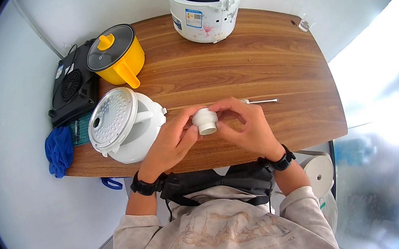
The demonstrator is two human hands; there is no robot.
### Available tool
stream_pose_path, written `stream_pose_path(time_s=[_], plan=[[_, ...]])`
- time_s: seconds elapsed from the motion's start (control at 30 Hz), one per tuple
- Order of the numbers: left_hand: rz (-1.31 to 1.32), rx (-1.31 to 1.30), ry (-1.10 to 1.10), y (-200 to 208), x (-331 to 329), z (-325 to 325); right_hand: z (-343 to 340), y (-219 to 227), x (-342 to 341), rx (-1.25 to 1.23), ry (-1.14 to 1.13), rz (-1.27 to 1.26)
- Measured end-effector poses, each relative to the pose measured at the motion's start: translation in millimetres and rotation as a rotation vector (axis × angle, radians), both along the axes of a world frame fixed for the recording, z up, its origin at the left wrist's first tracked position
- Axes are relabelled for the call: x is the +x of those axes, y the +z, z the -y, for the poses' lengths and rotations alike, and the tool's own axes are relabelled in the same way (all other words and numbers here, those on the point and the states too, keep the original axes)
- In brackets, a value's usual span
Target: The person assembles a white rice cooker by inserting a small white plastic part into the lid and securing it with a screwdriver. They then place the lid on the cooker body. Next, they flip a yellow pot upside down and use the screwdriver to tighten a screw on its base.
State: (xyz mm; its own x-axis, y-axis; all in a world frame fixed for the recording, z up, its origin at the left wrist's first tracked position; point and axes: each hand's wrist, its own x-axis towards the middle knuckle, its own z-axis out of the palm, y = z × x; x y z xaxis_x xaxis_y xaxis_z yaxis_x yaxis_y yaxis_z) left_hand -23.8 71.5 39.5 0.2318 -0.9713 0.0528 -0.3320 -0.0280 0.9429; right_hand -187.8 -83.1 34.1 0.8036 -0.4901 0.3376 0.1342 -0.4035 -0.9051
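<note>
A small white round plastic cap [206, 120], stepped and narrower at its lower end, is held between both hands above the table's near side. My left hand [177, 136] pinches it from the left with thumb and fingers. From the right, the fingertips and thumb of my right hand [246, 124] close on it too. Just beyond my right hand lies a screwdriver [264, 101], its handle mostly hidden by the fingers. To the left of my left hand, a white rice cooker lid [135, 150] rests on the table with its perforated inner plate [113, 112] tilted up.
At the back stands a white rice cooker body [207, 21]. A yellow pot [126, 58] with a glass lid is at the far left, beside a black appliance base [72, 85]. A blue cloth [59, 150] and green mat [80, 128] lie at the left edge of the wooden table [271, 61].
</note>
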Motion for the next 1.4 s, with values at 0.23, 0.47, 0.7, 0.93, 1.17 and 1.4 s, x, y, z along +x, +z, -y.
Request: stream_pose_path(time_s=[0.23,0.47,0.7,0.93,1.17,1.4], plan=[[-0.099,0.042,0.0,6.0,0.0,-2.2,4.8,5.8,-4.8,0.05,0.042,-0.052],[-0.187,0.012,0.034,0.6,4.7,-3.0,0.3,5.4,-3.0,0.012,0.06,-0.034],[-0.304,-0.035,0.049,-6.7,6.1,1.3,-4.9,1.6,3.6,0.174,0.092,-0.042],[-0.288,-0.019,0.061,-9.1,3.5,3.1,-1.1,-1.8,4.1,0.186,0.098,-0.012],[-0.341,-0.014,0.066,-5.5,4.6,3.0,0.3,-1.4,3.2,0.227,0.132,-0.042],[-0.209,-0.033,0.095,-5.6,8.6,1.4,12.0,3.7,-0.8,0.561,0.328,-0.013]])
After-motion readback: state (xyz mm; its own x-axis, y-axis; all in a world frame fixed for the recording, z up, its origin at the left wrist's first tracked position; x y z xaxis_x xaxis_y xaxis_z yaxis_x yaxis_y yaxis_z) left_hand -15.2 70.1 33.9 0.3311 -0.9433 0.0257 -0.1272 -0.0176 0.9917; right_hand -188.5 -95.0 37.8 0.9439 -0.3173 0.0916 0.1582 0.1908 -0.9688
